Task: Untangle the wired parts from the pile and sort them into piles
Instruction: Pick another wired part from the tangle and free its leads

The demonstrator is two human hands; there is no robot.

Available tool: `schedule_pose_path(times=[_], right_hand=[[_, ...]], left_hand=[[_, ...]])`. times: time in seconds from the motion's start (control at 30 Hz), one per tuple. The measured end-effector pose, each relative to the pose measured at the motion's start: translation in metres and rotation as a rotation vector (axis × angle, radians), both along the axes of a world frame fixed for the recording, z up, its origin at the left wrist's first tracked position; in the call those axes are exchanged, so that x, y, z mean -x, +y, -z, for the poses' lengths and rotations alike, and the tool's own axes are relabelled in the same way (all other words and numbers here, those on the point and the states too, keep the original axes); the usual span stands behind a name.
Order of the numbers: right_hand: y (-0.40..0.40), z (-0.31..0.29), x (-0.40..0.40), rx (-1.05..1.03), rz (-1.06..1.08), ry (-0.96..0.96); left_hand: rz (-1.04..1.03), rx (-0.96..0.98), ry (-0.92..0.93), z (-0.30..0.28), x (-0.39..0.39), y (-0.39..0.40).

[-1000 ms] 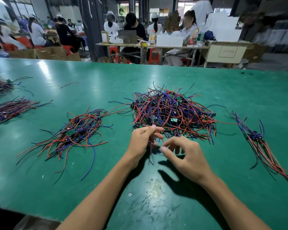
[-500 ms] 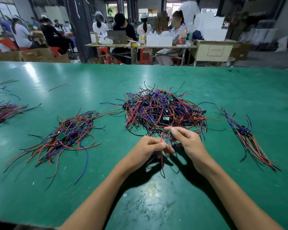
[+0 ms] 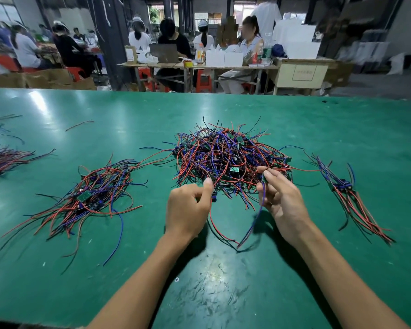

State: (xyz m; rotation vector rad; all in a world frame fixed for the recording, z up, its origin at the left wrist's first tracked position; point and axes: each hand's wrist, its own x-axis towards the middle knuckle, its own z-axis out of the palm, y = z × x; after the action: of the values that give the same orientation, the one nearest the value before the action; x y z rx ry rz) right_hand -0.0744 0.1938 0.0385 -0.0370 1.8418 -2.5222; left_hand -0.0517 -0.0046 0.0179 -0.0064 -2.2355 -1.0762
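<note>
Left hand (image 3: 188,210): pinches a thin red wire (image 3: 217,227)
Right hand (image 3: 281,200): pinches a thin blue wire (image 3: 254,224)
Tangled red-blue wire pile (image 3: 226,155): just behind both hands, on the green table (image 3: 223,293)

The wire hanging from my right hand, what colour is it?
Blue-purple; the wire hanging from the right hand shows in the head view.

Two bare forearms are reaching forward side by side. The left hand (image 3: 188,207) is curling its fingers inward, thumb raised. The right hand (image 3: 282,200) is pinching with thumb and forefinger, palm turned inward.
</note>
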Motion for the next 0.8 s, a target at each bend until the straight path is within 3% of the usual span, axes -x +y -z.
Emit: schedule_pose_path(times=[0.1,0.27,0.37,0.57,0.67,0.73,0.8], right_hand=[[-0.001,-0.001,-0.002,0.054,-0.093,-0.005],[-0.01,0.005,-0.003,-0.004,-0.216,0.087],[-0.011,0.011,-0.004,-0.02,-0.291,0.114],[-0.01,0.016,-0.003,-0.063,-0.379,0.132],[-0.013,0.013,-0.003,-0.267,-0.252,0.201],[-0.014,0.014,-0.006,-0.488,-0.152,0.308],[-0.016,0.017,-0.014,-0.756,-0.101,0.395]], left_hand=[[0.208,-0.099,0.014,0.001,-0.001,0.006],[0.68,-0.607,-0.399,-0.011,-0.008,0.022],[0.824,-0.761,-0.499,-0.013,-0.012,0.02],[0.833,-0.849,-0.498,-0.015,-0.013,0.011],[0.8,-0.896,-0.363,-0.022,-0.008,-0.001],[0.646,-0.91,-0.161,-0.028,-0.001,-0.019],[0.332,-0.865,0.048,-0.031,0.008,-0.046]])
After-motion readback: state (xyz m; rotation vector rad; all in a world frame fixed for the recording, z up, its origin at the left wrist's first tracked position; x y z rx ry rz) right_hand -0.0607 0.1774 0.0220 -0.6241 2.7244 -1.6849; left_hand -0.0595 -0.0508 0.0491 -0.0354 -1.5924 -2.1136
